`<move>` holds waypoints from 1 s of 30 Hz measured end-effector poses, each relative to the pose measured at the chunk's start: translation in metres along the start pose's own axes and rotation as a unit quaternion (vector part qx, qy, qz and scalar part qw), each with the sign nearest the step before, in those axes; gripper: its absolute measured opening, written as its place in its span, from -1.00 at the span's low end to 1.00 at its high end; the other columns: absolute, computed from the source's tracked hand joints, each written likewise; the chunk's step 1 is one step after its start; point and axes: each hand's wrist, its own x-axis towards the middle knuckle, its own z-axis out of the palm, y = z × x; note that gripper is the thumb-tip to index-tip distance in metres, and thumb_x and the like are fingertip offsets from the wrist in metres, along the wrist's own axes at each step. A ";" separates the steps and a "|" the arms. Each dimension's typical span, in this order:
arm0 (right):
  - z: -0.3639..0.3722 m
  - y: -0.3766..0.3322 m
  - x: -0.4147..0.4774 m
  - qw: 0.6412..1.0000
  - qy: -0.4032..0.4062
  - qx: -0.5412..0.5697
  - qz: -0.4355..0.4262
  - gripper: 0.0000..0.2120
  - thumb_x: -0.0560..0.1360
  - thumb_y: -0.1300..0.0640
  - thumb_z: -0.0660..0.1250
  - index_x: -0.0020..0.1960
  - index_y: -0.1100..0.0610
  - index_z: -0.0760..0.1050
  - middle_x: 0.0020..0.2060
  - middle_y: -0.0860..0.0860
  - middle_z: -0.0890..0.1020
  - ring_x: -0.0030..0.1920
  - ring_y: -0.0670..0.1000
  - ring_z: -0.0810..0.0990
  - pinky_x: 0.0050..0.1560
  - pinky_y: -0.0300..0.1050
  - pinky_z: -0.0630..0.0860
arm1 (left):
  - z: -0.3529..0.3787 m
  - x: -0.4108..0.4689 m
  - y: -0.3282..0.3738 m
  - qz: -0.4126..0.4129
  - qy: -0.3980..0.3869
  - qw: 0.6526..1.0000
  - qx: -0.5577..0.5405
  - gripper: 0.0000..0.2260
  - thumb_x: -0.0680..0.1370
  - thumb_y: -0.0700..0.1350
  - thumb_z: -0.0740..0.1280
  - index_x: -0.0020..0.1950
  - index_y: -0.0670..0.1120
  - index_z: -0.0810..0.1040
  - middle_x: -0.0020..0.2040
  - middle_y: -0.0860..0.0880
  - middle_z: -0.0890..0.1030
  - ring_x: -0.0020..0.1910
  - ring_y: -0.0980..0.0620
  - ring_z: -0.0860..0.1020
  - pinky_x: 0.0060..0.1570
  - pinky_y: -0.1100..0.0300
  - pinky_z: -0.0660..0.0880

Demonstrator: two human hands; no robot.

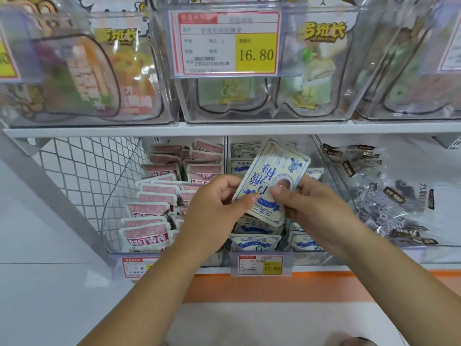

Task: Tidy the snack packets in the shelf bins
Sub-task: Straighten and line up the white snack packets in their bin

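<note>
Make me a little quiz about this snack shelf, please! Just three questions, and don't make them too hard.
1. True or false: the left hand and the right hand both hold one blue-and-white packet.
2. Pick one: where do the pink packets lie from the held packet? A) left of it B) right of it C) above it
3. Fill the gap: the price tag just below the hands reads ___.

Key: 1 true; 2 A; 3 17.80
</note>
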 end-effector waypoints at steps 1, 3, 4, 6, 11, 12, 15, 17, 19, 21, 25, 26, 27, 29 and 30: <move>0.003 0.000 -0.001 0.999 0.016 -0.033 0.007 -0.68 0.34 0.06 0.44 0.02 0.15 0.48 -0.18 -0.02 0.70 -0.13 0.11 0.66 -0.10 0.01 0.57 | 0.001 0.000 0.000 0.001 0.005 1.000 0.017 -0.88 0.51 -0.07 0.41 0.02 0.00 0.56 -0.13 0.18 0.69 -0.19 0.27 0.63 -0.25 0.45 0.47; 0.003 -0.003 -0.003 0.995 0.037 -0.088 0.000 -0.69 0.39 0.09 0.46 0.08 0.11 0.48 -0.17 -0.06 0.70 -0.20 0.03 0.65 -0.20 -0.07 0.55 | 0.000 0.000 0.002 0.014 0.029 0.996 0.084 -0.80 0.49 0.05 0.41 0.07 0.06 0.51 -0.12 0.21 0.66 -0.20 0.31 0.58 -0.29 0.51 0.38; 0.001 -0.007 -0.004 0.992 0.034 -0.118 -0.009 -0.71 0.42 0.12 0.45 0.10 0.06 0.49 -0.16 -0.09 0.70 -0.20 -0.02 0.65 -0.22 -0.13 0.54 | -0.002 0.001 0.003 0.026 0.042 0.992 0.115 -0.70 0.47 0.11 0.41 0.15 0.11 0.47 -0.04 0.25 0.62 -0.13 0.33 0.55 -0.25 0.50 0.36; -0.002 -0.018 -0.007 0.981 0.001 -0.194 -0.023 -0.72 0.43 0.16 0.44 0.11 -0.05 0.54 -0.09 -0.11 0.69 -0.09 -0.08 0.66 -0.10 -0.18 0.56 | -0.005 0.002 0.005 0.056 0.037 0.990 0.124 -0.47 0.45 0.15 0.41 0.37 0.21 0.31 0.17 0.32 0.50 0.06 0.38 0.47 -0.06 0.48 0.37; 0.003 -0.026 -0.012 0.977 -0.030 -0.203 -0.051 -0.63 0.32 0.09 0.50 0.11 -0.03 0.58 -0.07 -0.01 0.69 -0.07 0.02 0.68 -0.03 -0.04 0.57 | -0.010 0.007 0.011 0.082 0.017 0.996 0.009 -0.65 0.49 -0.13 0.43 0.21 0.18 0.49 0.05 0.17 0.65 0.02 0.22 0.61 -0.02 0.15 0.59; 0.003 -0.023 -0.012 0.991 -0.014 -0.127 -0.037 -0.59 0.30 0.10 0.48 0.14 0.02 0.55 -0.04 0.01 0.70 -0.02 0.07 0.68 0.02 0.03 0.56 | -0.010 0.009 0.010 0.071 0.043 0.996 -0.037 -0.70 0.49 -0.15 0.43 0.18 0.10 0.52 0.03 0.13 0.67 0.02 0.17 0.63 -0.04 0.13 0.59; 0.005 -0.017 -0.010 0.998 0.039 -0.033 -0.036 -0.70 0.40 0.17 0.40 0.13 0.13 0.53 -0.05 0.06 0.71 -0.02 0.09 0.68 0.07 0.10 0.52 | -0.005 0.013 0.007 0.034 0.056 0.992 -0.109 -0.73 0.49 -0.14 0.43 0.17 -0.02 0.50 0.02 0.09 0.67 0.02 0.19 0.62 0.02 0.19 0.56; 0.002 -0.020 -0.006 0.982 0.123 -0.112 -0.090 -0.86 0.48 0.17 0.37 0.04 0.11 0.53 -0.16 0.00 0.71 -0.22 -0.10 0.67 -0.18 -0.14 0.55 | -0.003 0.012 0.003 0.065 0.054 0.995 0.044 -0.72 0.51 -0.05 0.41 0.20 0.04 0.47 0.03 0.25 0.61 0.02 0.43 0.52 0.03 0.47 0.42; -0.006 -0.029 0.005 0.928 0.208 -0.263 -0.165 -0.88 0.51 0.07 0.36 0.03 0.06 0.55 -0.18 -0.10 0.68 -0.23 -0.16 0.63 -0.23 -0.22 0.48 | -0.008 0.010 -0.005 0.114 0.064 0.957 0.258 -0.59 0.51 0.08 0.37 0.34 0.11 0.41 0.18 0.29 0.50 0.14 0.43 0.38 0.16 0.46 0.25; -0.014 -0.039 0.021 0.860 0.203 -0.417 -0.215 -0.84 0.51 0.03 0.36 0.08 0.02 0.58 -0.13 -0.09 0.67 -0.14 -0.04 0.61 -0.17 -0.17 0.44 | -0.015 0.008 -0.011 0.148 0.041 0.922 0.356 -0.57 0.52 0.19 0.31 0.36 0.12 0.44 0.32 0.18 0.46 0.31 0.21 0.32 0.33 0.22 0.21; -0.008 -0.032 0.064 0.745 0.010 -0.645 -0.170 -0.81 0.56 0.03 0.28 0.15 -0.03 0.56 -0.05 -0.01 0.65 -0.09 0.04 0.57 -0.13 -0.14 0.45 | -0.021 0.000 -0.023 0.215 -0.050 0.886 0.409 -0.48 0.46 0.37 0.14 0.24 0.12 0.57 0.29 0.16 0.52 0.36 0.14 0.30 0.39 0.17 0.09; -0.005 -0.025 0.074 0.714 -0.043 -0.681 -0.157 -0.82 0.57 0.04 0.26 0.13 0.01 0.57 -0.04 0.00 0.65 -0.08 0.05 0.57 -0.09 -0.12 0.47 | -0.021 -0.002 -0.027 0.225 -0.060 0.881 0.411 -0.48 0.46 0.38 0.13 0.23 0.12 0.58 0.27 0.17 0.53 0.36 0.18 0.28 0.37 0.26 0.02; -0.001 -0.019 0.082 0.700 -0.092 -0.695 -0.137 -0.82 0.59 0.04 0.23 0.09 0.05 0.57 -0.06 0.01 0.64 -0.08 0.05 0.56 -0.06 -0.09 0.47 | -0.022 -0.003 -0.030 0.235 -0.065 0.879 0.409 -0.49 0.46 0.37 0.14 0.20 0.11 0.60 0.24 0.17 0.56 0.35 0.20 0.27 0.34 0.34 -0.03; 0.003 -0.011 0.091 0.724 -0.168 -0.665 -0.075 -0.78 0.61 -0.03 0.18 0.00 0.06 0.52 -0.10 -0.02 0.61 -0.06 0.05 0.55 -0.04 -0.07 0.45 | -0.024 -0.002 -0.034 0.247 -0.066 0.883 0.394 -0.52 0.46 0.34 0.16 0.14 0.09 0.64 0.18 0.16 0.60 0.33 0.20 0.30 0.31 0.37 -0.01; 0.003 -0.011 0.093 0.747 -0.186 -0.637 -0.038 -0.75 0.60 -0.10 0.16 0.07 0.03 0.51 -0.01 -0.07 0.59 0.03 0.03 0.54 0.03 -0.09 0.43 | -0.025 -0.002 -0.036 0.248 -0.069 0.884 0.390 -0.54 0.46 0.33 0.18 0.12 0.08 0.65 0.17 0.16 0.61 0.34 0.19 0.32 0.31 0.35 0.02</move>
